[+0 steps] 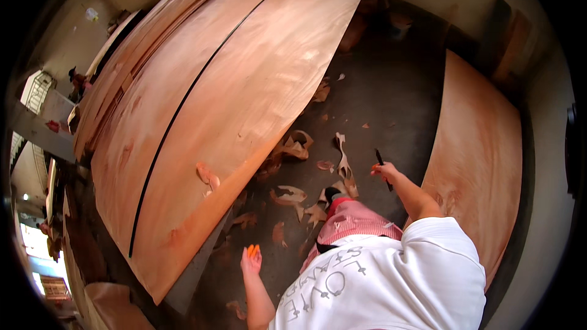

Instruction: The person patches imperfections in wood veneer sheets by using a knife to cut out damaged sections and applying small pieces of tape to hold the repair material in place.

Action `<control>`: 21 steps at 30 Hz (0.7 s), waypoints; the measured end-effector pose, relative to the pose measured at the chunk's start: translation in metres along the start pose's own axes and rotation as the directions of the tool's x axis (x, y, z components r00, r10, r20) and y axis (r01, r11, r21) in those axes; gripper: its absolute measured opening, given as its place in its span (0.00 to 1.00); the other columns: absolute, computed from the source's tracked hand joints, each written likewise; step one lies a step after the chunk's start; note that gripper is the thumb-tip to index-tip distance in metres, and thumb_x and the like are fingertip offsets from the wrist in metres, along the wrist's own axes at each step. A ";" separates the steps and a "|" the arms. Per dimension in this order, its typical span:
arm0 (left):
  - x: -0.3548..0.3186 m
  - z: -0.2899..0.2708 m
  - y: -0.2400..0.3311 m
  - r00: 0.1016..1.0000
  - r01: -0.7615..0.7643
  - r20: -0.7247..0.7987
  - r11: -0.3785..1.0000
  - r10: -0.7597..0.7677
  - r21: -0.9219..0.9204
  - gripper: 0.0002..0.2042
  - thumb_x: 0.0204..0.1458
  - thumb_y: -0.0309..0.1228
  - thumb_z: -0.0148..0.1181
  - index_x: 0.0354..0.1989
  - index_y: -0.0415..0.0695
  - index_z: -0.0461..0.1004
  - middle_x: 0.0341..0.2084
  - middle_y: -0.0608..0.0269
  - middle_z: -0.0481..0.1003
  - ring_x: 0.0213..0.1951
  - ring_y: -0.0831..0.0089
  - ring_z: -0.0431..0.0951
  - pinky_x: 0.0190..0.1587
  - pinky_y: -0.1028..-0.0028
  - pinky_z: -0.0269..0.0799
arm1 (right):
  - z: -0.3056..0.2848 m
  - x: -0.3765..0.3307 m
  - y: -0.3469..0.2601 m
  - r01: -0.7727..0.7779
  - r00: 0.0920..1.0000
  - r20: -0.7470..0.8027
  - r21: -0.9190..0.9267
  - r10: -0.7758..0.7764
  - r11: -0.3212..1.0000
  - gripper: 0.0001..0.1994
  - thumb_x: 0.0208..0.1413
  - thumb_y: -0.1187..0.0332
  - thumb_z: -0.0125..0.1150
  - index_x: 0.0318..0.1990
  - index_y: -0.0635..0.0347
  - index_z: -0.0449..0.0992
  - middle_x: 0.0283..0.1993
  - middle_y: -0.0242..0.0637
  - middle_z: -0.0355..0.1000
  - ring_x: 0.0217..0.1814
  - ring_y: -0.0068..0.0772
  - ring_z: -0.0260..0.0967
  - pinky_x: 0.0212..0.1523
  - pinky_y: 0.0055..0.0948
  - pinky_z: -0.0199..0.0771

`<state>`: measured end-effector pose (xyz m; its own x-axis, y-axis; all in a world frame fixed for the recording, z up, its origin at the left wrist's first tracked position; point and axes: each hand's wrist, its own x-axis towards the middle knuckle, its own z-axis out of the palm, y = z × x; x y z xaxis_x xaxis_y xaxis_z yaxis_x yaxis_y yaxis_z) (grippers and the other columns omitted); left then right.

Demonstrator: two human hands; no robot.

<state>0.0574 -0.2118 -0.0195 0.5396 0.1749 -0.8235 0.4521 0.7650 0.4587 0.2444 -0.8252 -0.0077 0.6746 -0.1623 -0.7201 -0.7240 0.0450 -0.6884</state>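
Observation:
My right hand [385, 172] is closed around a slim dark knife-like tool [380, 157], held over the dark floor near the right-hand sheet. My left hand [251, 259] is raised beside the near edge of the big stack, fingers slightly apart, and seems to hold nothing. Orange coverings show on fingertips of both hands. A large stack of thin reddish-brown wood veneer sheets [244, 85] fills the left and middle. Lengthwise across its top lies a long thin black strip [177, 113]. A small torn veneer piece [208, 175] rests near the stack's close edge.
Another veneer sheet [477, 146] lies at my right, by the wall. Curled veneer scraps [296, 145] litter the dark floor [391, 85] between the two. More veneer sheets [159, 21] are piled beyond the stack. At the far left, another person [79, 79] is partly visible.

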 end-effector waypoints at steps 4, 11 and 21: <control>0.041 0.112 0.033 0.986 -0.061 0.157 0.998 0.065 -0.032 0.27 0.53 0.52 0.50 0.52 0.42 0.64 0.43 0.54 0.73 0.37 0.69 0.75 0.38 0.74 0.73 | -0.004 0.032 -0.021 0.004 1.000 0.009 0.041 -0.005 0.999 0.09 0.57 0.67 0.48 0.41 0.58 0.72 0.29 0.34 0.75 0.11 0.17 0.50 0.12 0.20 0.49; 0.101 0.240 0.095 0.954 -0.117 -0.300 0.924 0.002 -0.365 0.29 0.50 0.54 0.52 0.50 0.41 0.64 0.44 0.57 0.71 0.45 0.67 0.72 0.41 0.71 0.75 | 0.019 0.074 -0.100 -0.012 0.992 0.122 -0.038 0.017 0.999 0.11 0.56 0.65 0.51 0.44 0.58 0.72 0.32 0.32 0.76 0.12 0.14 0.46 0.14 0.19 0.48; 0.100 0.233 0.098 0.910 -0.351 -0.351 0.859 0.220 -0.373 0.13 0.52 0.38 0.55 0.41 0.42 0.70 0.38 0.62 0.73 0.37 0.71 0.73 0.32 0.78 0.76 | 0.107 0.213 -0.253 0.038 0.983 0.148 0.411 -0.107 0.911 0.21 0.53 0.51 0.56 0.49 0.54 0.67 0.40 0.34 0.75 0.13 0.13 0.42 0.14 0.18 0.42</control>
<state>0.3208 -0.2640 0.0206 0.3417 0.5450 -0.7657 -0.0665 0.8267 0.5587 0.5866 -0.7658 0.0033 0.7622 -0.0188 -0.6471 -0.5750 0.4397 -0.6900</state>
